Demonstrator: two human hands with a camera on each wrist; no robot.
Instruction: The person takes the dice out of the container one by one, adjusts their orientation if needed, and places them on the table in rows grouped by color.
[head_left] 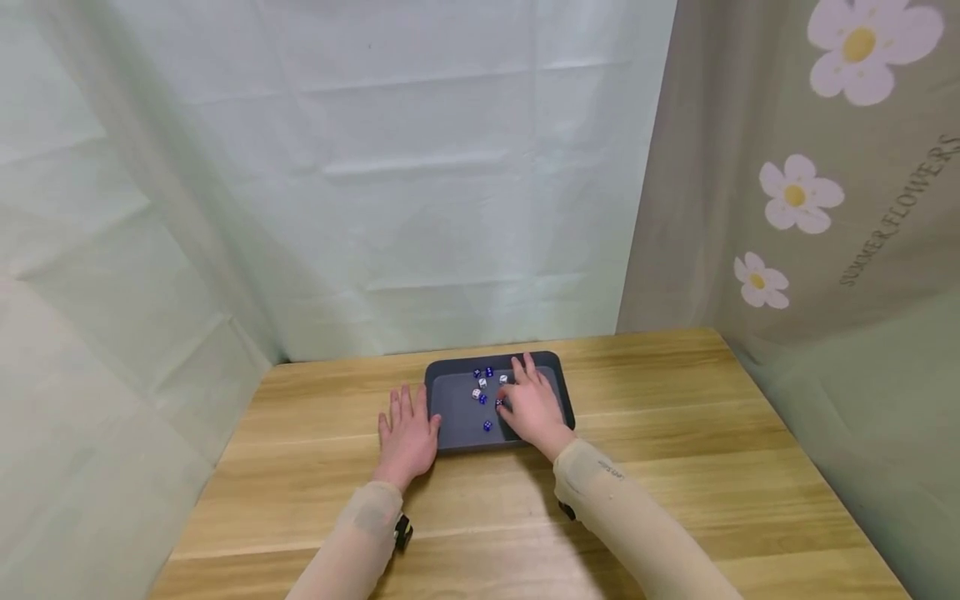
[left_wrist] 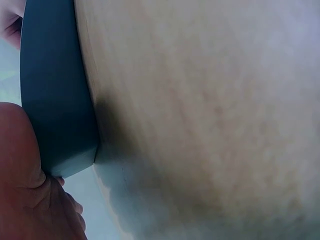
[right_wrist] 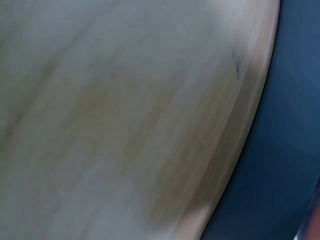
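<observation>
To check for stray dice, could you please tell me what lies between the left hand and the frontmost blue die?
The head view shows only bare tray between the left hand and that blue die.

The table is yellow-brown wood, its streaky grain running side to side. A dark tray lies flat on it near the far edge, long sides crosswise.

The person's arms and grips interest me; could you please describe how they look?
The left grip and right grip are ungloved hands. Long beige sleeves cover the arms, left sleeve and right sleeve; the right has small dark lettering, too small to read surely. A black object shows at the left wrist, another at the right.
</observation>
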